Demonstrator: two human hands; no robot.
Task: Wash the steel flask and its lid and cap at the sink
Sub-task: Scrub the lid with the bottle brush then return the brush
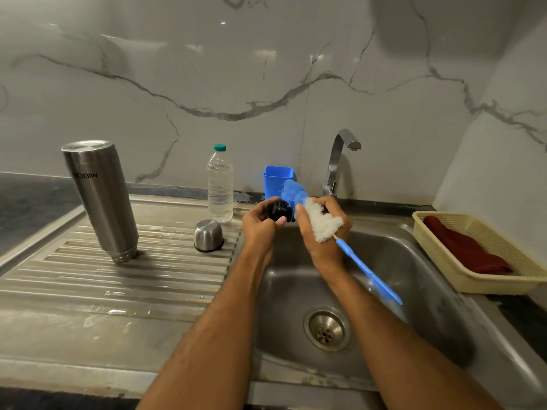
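Over the steel sink basin (384,279), at about 12 o'clock from the drain (326,329), the left hand (260,224) holds the flask's black lid (279,211), its fingers curled round the lid from below and the side. The right hand (324,232) grips a bottle brush (310,214) by its bristle head, fingers wrapped round the white part while the blue tip of the bristles presses against the lid. The brush's blue handle (368,272) slants down toward 4 o'clock, over the basin.

The steel flask (100,199) stands upside down on the ribbed draining surface (118,279), mouth down, at about 9 o'clock from the hands and well apart from them. Its steel cap (208,235) sits dome up on the same ribs, between the flask and the left hand, near the basin's edge. Just behind the cap, at its 12 o'clock, stands a clear water bottle (220,187) with a green top.

A blue plastic cup (276,180) stands behind the hands against the marble wall, and the tap (337,164) rises at about 1 o'clock from them, its spout dry. At 3 o'clock, beside the basin, a cream plastic basket (473,284) holds a dark red cloth (464,247). Wet patches shine on the ribs of the draining surface.
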